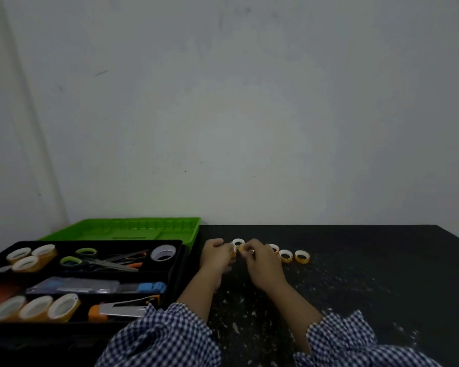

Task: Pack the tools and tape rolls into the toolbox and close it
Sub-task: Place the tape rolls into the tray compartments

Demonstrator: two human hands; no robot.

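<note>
Just right of the open toolbox [183, 260], the left hand [217, 254] and right hand [260, 260] are meeting over the desk [355, 260], curled fingers pinching a small tape roll [235, 251] between them. Three more rolls [286, 255] are lying in a row farther right of the toolbox.

We see a pale grey-white wall [249, 102] filling the upper frame, scuffed with faint dark marks | a vertical ridge [21, 115] runs down its left side | our black worktop [398, 250] meets the wall, pale flecks [342, 282] scattered toward its near edge | light dim, even
</note>
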